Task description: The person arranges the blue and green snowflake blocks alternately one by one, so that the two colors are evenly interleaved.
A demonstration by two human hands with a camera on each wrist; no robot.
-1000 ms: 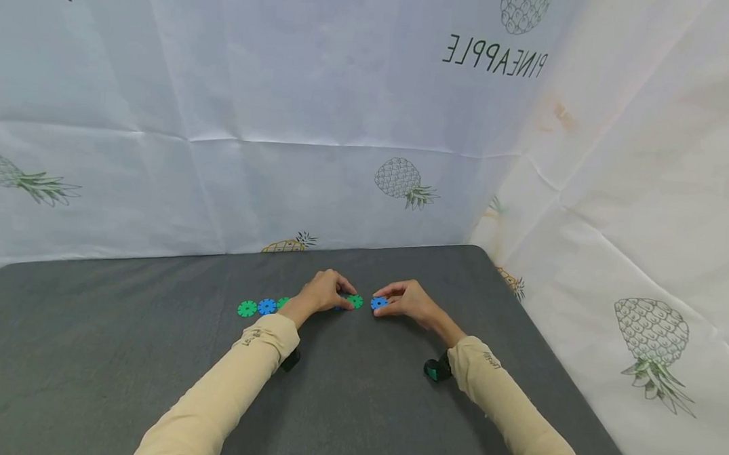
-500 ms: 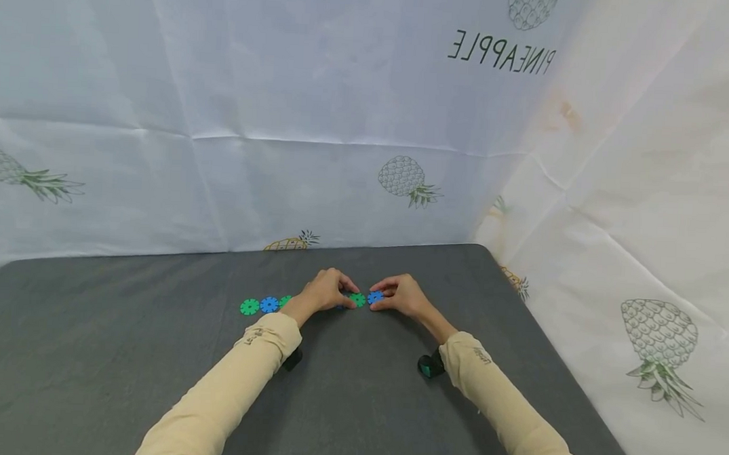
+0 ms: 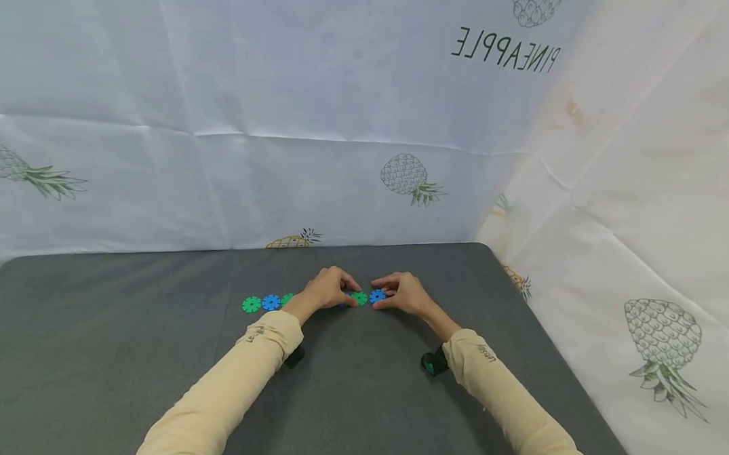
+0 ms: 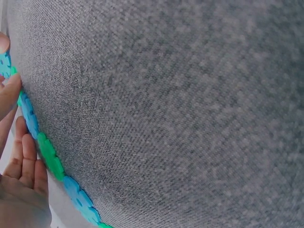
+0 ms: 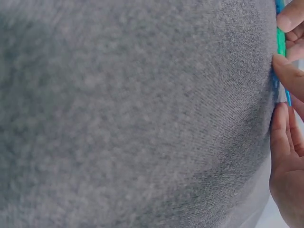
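A row of notched plastic discs, alternating green and blue, lies on the dark table. Toward its right end, my left hand point(image 3: 325, 290) pinches a green disc point(image 3: 359, 298) between thumb and fingers. Just to the right, my right hand point(image 3: 409, 294) pinches a blue disc point(image 3: 377, 296) by its edges. These two discs sit edge to edge; whether their notches interlock I cannot tell. My left hand and wrist cover the row's middle in the head view. The left wrist view shows a linked blue disc point(image 4: 29, 116), green disc point(image 4: 50, 154) and blue disc point(image 4: 80, 199) beside that hand.
Grey cloth covers the table point(image 3: 357, 390). A white curtain point(image 3: 284, 115) printed with pineapples hangs behind it, and another white sheet point(image 3: 663, 234) closes off the right side. The row's left end is a green disc point(image 3: 251, 305).
My right hand has moved left, bringing its blue disc up against the green one. My left hand keeps its pinch almost in place. The head view has shifted slightly.
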